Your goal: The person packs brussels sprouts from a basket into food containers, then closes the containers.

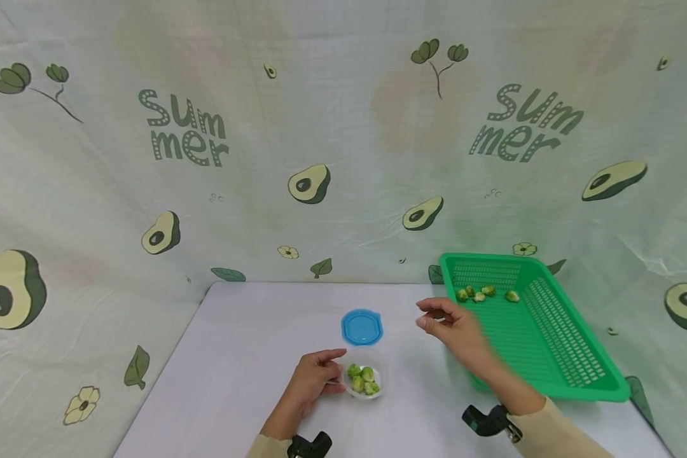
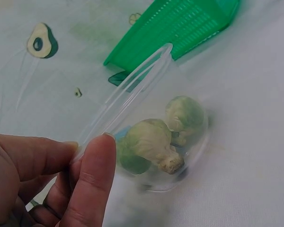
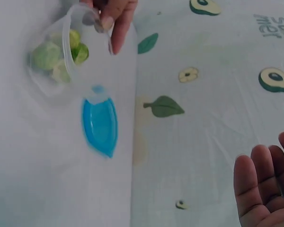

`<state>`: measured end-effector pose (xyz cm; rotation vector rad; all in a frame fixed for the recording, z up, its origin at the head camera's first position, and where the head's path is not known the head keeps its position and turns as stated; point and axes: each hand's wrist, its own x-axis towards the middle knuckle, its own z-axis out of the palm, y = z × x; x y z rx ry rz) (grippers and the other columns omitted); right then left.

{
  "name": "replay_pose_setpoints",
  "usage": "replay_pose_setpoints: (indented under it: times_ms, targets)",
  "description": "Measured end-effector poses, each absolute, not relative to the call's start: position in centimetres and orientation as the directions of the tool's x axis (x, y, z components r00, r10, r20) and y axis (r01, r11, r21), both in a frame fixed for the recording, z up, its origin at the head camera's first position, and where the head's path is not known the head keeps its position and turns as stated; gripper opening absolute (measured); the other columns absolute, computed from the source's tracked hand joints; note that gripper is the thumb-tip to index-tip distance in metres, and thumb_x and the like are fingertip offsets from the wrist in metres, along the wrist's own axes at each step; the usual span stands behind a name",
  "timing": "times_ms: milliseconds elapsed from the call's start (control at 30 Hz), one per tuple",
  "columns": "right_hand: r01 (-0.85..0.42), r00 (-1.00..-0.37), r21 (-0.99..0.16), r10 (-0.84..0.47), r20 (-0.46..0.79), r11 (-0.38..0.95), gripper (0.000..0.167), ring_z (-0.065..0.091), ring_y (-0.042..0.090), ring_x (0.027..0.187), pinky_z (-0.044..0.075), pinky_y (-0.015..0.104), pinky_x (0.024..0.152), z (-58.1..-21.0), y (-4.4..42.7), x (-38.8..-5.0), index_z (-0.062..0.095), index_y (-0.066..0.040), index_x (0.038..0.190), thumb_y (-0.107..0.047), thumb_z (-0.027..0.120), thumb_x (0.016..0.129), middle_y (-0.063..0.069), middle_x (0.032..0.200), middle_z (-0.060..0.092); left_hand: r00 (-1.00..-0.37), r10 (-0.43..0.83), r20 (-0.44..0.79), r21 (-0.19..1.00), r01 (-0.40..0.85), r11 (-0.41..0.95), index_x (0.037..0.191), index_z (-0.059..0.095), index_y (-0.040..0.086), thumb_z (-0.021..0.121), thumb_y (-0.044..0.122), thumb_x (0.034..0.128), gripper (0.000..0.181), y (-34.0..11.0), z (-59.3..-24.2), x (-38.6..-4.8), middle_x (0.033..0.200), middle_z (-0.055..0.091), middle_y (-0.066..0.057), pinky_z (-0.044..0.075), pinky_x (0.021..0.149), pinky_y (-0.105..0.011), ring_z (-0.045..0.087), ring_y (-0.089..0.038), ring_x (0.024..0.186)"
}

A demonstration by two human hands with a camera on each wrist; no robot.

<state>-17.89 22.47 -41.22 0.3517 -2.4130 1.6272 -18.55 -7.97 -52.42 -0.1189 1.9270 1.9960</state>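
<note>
My left hand [image 1: 315, 380] pinches the rim of a small clear plastic container [image 2: 156, 71] between thumb and fingers. Inside it lie several Brussels sprouts [image 2: 149, 139], light green with pale cut stems. In the right wrist view the container [image 3: 67, 52] appears tilted, its rim in the left hand's fingers. My right hand [image 1: 457, 329] is in the air between the container and a green basket [image 1: 549, 362], near the basket's left edge. Its fingers [image 3: 247, 182] are loosely bent and hold nothing. Several more Brussels sprouts [image 1: 488, 290] lie toward the basket's far end.
A blue lid [image 1: 362, 327] lies on the white table [image 1: 252, 356] just beyond the container. The perforated basket takes up the table's right side. Behind the table hangs a cloth [image 1: 349, 127] printed with avocados and lettering.
</note>
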Motion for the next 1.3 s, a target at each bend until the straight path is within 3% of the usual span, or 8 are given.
replay_pose_setpoints:
  times_ms: [367,533,700,800,933,1033,1133,1300]
  targets:
    - [-0.255,-0.956,-0.764,-0.037,0.29,0.593,0.039,0.064,-0.004,0.091,0.059,0.02,0.072,-38.0,28.9,-21.1,0.068,-0.004,0.135,-0.022,0.073,0.101,0.018,0.127,0.07,-0.932,0.198,-0.304,0.95,-0.312,-0.01,0.142,0.061,-0.005,0.068,-0.001,0.0947,0.048,-8.0,-52.5,-18.5,0.085,0.063,-0.004,0.067,0.066,-0.03,0.066,-0.013,0.068]
    - [-0.172,-0.98,-0.716,-0.043,0.194,0.677,0.051,0.066,0.02,0.106,0.06,0.031,0.074,-37.6,31.0,-22.8,0.06,-0.009,0.146,-0.039,0.066,0.105,0.019,0.136,0.065,-0.932,0.191,-0.307,0.949,-0.314,-0.007,0.142,0.063,-0.004,0.068,-0.001,0.0946,0.047,-8.0,-52.1,-18.5,0.085,0.063,-0.005,0.067,0.066,-0.03,0.065,-0.013,0.069]
    - [-0.156,-0.986,-0.715,-0.071,0.148,0.681,0.054,0.061,0.038,0.118,0.06,0.039,0.076,-38.3,32.7,-24.4,0.055,-0.007,0.151,-0.036,0.064,0.107,0.024,0.142,0.059,-0.932,0.186,-0.311,0.948,-0.318,-0.004,0.141,0.064,-0.003,0.068,-0.002,0.0947,0.047,-7.8,-51.8,-18.5,0.085,0.062,-0.005,0.067,0.067,-0.031,0.065,-0.014,0.073]
    - [-0.159,-0.987,-0.73,-0.087,0.136,0.665,0.053,0.062,0.032,0.117,0.06,0.035,0.077,-38.9,33.6,-25.4,0.053,-0.005,0.152,-0.03,0.065,0.107,0.025,0.147,0.056,-0.93,0.184,-0.318,0.946,-0.324,-0.005,0.141,0.064,-0.003,0.068,-0.002,0.0944,0.047,-7.8,-52.0,-18.4,0.085,0.062,-0.005,0.067,0.067,-0.031,0.065,-0.015,0.073]
    - [-0.144,-0.99,-0.758,-0.095,0.108,0.636,0.055,0.062,0.004,0.105,0.059,0.028,0.079,-39.6,34.9,-26.8,0.051,-0.005,0.155,-0.03,0.064,0.107,0.026,0.151,0.053,-0.93,0.184,-0.319,0.945,-0.326,-0.011,0.142,0.063,-0.003,0.068,-0.002,0.0944,0.047,-7.8,-52.2,-18.3,0.084,0.062,-0.005,0.067,0.066,-0.031,0.065,-0.014,0.073]
    - [-0.132,-0.991,-0.779,-0.099,0.089,0.614,0.057,0.056,-0.011,0.099,0.06,0.03,0.084,-40.0,35.7,-27.6,0.048,-0.005,0.157,-0.031,0.062,0.108,0.026,0.154,0.05,-0.931,0.186,-0.315,0.946,-0.323,-0.016,0.142,0.063,-0.004,0.068,-0.003,0.0942,0.048,-7.8,-52.2,-18.3,0.084,0.062,-0.005,0.067,0.066,-0.03,0.065,-0.014,0.072]
    - [-0.125,-0.992,-0.788,-0.103,0.078,0.603,0.059,0.053,-0.014,0.1,0.062,0.037,0.091,-40.7,36.6,-28.3,0.045,-0.006,0.159,-0.033,0.061,0.109,0.026,0.157,0.047,-0.933,0.186,-0.308,0.948,-0.317,-0.018,0.142,0.062,-0.005,0.068,-0.003,0.0945,0.047,-7.8,-52.1,-18.3,0.085,0.062,-0.004,0.067,0.065,-0.03,0.064,-0.013,0.071]
    - [-0.115,-0.992,-0.789,-0.11,0.06,0.604,0.06,0.06,0.024,0.125,0.059,0.05,0.099,-42.3,37.8,-29.4,0.043,-0.004,0.16,-0.032,0.059,0.109,0.028,0.159,0.044,-0.932,0.181,-0.313,0.947,-0.321,-0.015,0.141,0.063,-0.005,0.067,-0.003,0.0939,0.047,-7.7,-52.1,-18.3,0.084,0.063,-0.004,0.067,0.065,-0.03,0.064,-0.013,0.071]
